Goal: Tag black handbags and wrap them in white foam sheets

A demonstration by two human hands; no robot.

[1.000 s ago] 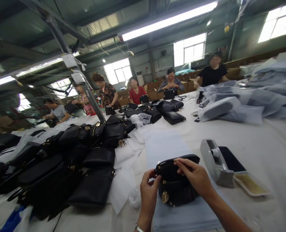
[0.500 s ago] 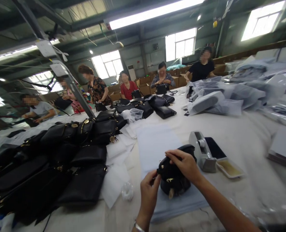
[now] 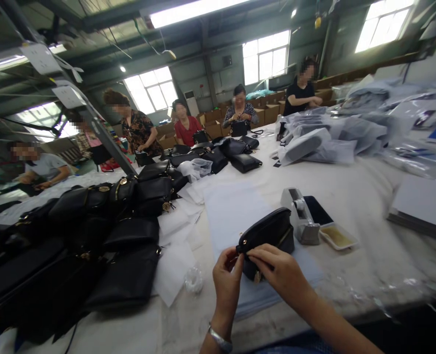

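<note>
A small black bag [image 3: 267,228] with gold hardware stands on pale tissue sheets [image 3: 236,206] in front of me. My left hand [image 3: 227,275] pinches the bag's left end, near a gold stud. Close beside it, my right hand [image 3: 276,268] has thumb and fingers pressed together at the bag's near side, by the same end. The small part between the right fingertips is too small to make out. A gold-coloured charm [image 3: 257,277] hangs below, between the hands.
Many black bags [image 3: 129,280] cover the left side. A tape dispenser [image 3: 302,221] and a shallow dish [image 3: 337,237] stand right of the bag. Plastic-wrapped items [image 3: 313,142] and a stack of boards [image 3: 424,206] lie farther right. Several people work across the table.
My right hand has moved from the bag's top down and left, close to my left hand. The bag's smooth top now shows more. The whole view has shifted slightly.
</note>
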